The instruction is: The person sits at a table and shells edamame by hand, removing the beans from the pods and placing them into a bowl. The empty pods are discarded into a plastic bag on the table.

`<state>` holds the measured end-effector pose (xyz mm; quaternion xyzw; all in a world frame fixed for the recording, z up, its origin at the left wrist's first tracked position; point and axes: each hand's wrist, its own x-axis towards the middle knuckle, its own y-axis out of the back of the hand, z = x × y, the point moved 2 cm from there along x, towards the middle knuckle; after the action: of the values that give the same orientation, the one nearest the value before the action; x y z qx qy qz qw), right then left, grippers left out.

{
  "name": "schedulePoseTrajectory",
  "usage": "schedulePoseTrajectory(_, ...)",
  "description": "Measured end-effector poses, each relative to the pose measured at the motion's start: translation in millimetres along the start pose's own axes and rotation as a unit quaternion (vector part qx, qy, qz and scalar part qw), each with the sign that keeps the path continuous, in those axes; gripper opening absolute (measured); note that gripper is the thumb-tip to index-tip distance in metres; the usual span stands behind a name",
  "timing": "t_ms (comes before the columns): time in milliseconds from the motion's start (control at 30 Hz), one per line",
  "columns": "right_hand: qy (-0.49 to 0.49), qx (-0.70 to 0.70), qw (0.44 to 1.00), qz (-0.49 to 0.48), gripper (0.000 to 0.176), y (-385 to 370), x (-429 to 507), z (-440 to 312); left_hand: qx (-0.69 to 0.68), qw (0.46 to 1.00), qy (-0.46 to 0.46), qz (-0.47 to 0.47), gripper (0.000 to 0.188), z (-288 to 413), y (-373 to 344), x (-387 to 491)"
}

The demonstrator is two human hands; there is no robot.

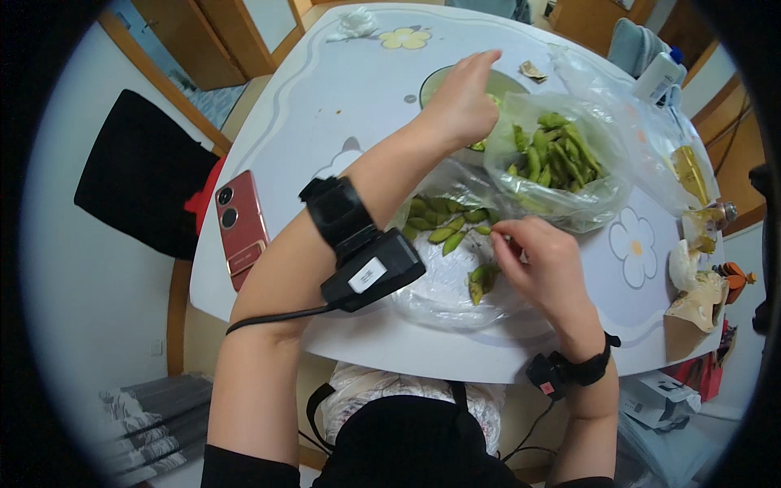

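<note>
My left hand (465,104) reaches over a round bowl (432,82) with green beans in it; its fingers are mostly hidden behind the hand, so whether they hold anything is unclear. My right hand (540,262) pinches the tip of a green soybean pod (482,230) between thumb and index finger. That pod lies by several others (444,232) on a spread clear plastic bag (451,308). A small clump of pods (483,280) rests on the same plastic, left of my right palm. Beyond my right hand, an open translucent bag (616,183) holds many green pods (564,152).
A red phone (243,226) lies at the table's left edge. Crumpled tissue (356,23) is at the far left. On the right are a white bottle (659,76), a bottle of yellow liquid (708,222) and a paper bag (695,314). Cables run from both arm straps.
</note>
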<state>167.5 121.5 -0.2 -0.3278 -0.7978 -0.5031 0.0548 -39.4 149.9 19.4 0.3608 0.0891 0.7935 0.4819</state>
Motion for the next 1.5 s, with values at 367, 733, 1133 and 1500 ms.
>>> schedulePoseTrajectory(367,-0.009,0.087,0.996,0.019,0.007,0.9,-0.3,-13.9,0.159,0.984,-0.047,0.07,0.052,-8.5,-12.9,3.2)
schedulePoseTrajectory(733,-0.119,0.222,0.965,0.074,0.009,1.9,1.0,-9.2,-0.132,0.976,-0.003,0.175,0.025,41.0,35.6,-52.9)
schedulePoseTrajectory(1133,0.065,0.077,0.987,0.126,0.02,1.2,-4.8,-27.9,-0.476,0.756,0.368,-0.257,0.031,46.9,24.6,-160.4)
schedulePoseTrajectory(1500,0.127,0.082,0.982,0.114,0.023,-4.5,-5.0,-32.7,-0.466,0.771,0.37,-0.226,0.033,47.9,25.6,-160.6)
